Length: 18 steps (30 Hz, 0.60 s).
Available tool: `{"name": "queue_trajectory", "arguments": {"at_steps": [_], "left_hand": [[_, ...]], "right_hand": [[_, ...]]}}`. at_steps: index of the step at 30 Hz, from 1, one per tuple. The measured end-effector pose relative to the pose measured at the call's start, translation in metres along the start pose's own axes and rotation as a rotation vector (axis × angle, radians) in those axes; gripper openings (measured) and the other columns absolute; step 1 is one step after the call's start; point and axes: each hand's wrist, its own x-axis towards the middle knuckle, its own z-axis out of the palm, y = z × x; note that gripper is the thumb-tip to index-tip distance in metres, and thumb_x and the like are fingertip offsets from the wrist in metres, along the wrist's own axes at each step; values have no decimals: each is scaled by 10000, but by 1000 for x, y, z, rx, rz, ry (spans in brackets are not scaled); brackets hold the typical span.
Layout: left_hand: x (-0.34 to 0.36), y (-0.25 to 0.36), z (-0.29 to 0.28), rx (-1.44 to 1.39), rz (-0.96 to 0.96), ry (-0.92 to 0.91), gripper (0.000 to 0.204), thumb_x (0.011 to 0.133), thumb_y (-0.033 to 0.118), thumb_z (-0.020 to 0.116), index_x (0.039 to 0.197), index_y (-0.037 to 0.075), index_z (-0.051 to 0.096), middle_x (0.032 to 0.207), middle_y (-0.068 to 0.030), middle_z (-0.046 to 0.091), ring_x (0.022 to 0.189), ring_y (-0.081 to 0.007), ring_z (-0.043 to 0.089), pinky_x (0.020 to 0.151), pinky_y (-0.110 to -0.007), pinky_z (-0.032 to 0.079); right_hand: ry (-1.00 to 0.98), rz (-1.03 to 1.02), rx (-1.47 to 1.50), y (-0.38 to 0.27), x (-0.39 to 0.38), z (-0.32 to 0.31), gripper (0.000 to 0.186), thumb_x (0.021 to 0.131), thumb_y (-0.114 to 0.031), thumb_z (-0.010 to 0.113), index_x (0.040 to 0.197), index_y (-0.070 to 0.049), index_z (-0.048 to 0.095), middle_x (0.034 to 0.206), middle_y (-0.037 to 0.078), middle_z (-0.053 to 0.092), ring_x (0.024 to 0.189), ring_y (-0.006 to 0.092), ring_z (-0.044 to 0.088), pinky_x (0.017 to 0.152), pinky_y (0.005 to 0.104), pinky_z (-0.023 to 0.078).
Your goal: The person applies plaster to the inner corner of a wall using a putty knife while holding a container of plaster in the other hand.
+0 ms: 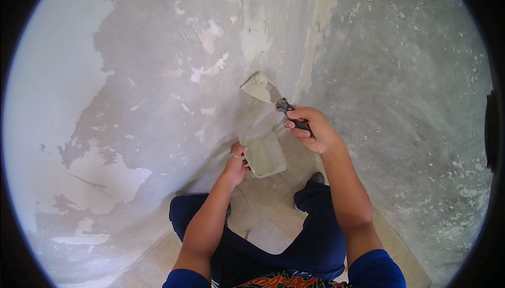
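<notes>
My right hand [310, 127] is closed round the black and red handle of a putty knife [261, 86]. Its wide blade carries a spread of pale filler and is at the grey wall, near the inside corner; I cannot tell how firmly it touches. Below it, my left hand [238, 163] grips the left side of a whitish rectangular tub [265, 155], its fingers partly hidden by the tub's edge. Pale filler coats the inside of the tub. A streak of similar pale filler [255, 38] runs up the wall above the blade.
Two patchy walls meet at a corner ahead: the left wall [152, 78] has flaking white paint, the right wall [400, 104] is grey and speckled. Beige floor tiles [263, 222] lie below, between my bent legs in dark trousers. A dark shoe [317, 178] stands close to the right wall.
</notes>
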Motion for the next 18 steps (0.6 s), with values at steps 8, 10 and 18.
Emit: {"name": "queue_trajectory", "arguments": {"at_steps": [8,10,18], "left_hand": [[-10,-2,-22,-2,-73,40,607,894,410,573,1425,132,480,1335,-140,560,1182,-334,582,973,-528,510],[-11,-11,-35,4,-93,89,596,886,409,574,1408,131,500,1324,-140,568,1181,-339,582,975,-538,506],[-21,-28,-65,43,-167,170,553,899,366,555,1371,79,541,1287,-159,614,1158,-364,622,976,-542,517]], "right_hand": [[340,-202,-73,59,-4,-3,296,982,-116,600,1265,-32,624,826,52,605,465,67,426,373,224,288],[464,-217,-76,96,18,-10,255,979,-111,596,1219,-34,636,818,55,610,467,76,440,385,240,300],[817,-499,-885,185,117,10,316,924,-147,612,1184,25,560,974,235,718,890,408,722,773,498,545]]}}
